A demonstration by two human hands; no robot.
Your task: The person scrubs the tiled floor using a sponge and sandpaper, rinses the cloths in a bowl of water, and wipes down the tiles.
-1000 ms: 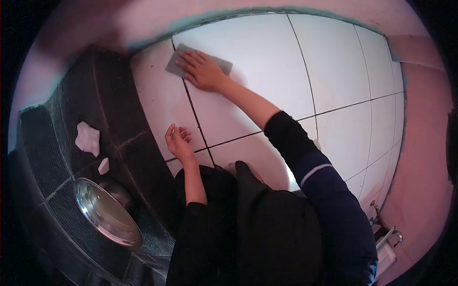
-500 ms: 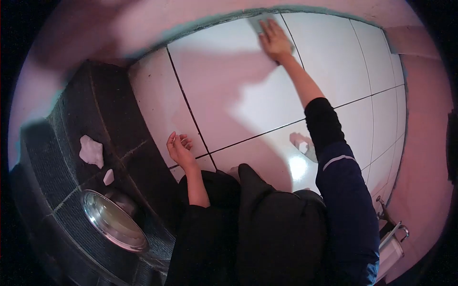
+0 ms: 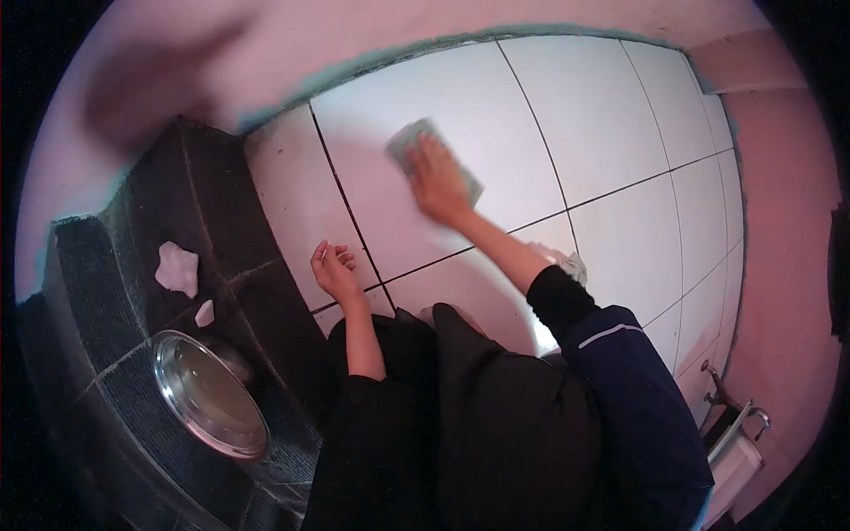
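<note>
Metal basin [image 3: 175, 376], one, round, bright-rimmed; contents: shallow, cloudy liquid [image 3: 221, 394]. Stands on dark tiled step [image 3: 257, 301].
White lump [image 3: 178, 269], one, irregular, cloth-like; on the step, beyond the basin.
White piece [image 3: 205, 313], one, small; between lump and basin, near the basin's rim.
Grey-green cloth [image 3: 408, 138], one, flat, motion-blurred; on white tiled floor [image 3: 460, 84], well to the right of the basin and beyond it.
Right hand [image 3: 438, 181]: laid flat over the cloth, palm down; blur hides the exact finger spacing.
Left hand [image 3: 335, 270]: fingers loosely curled, thumb apart; right of the basin, nearer it than the cloth.
</note>
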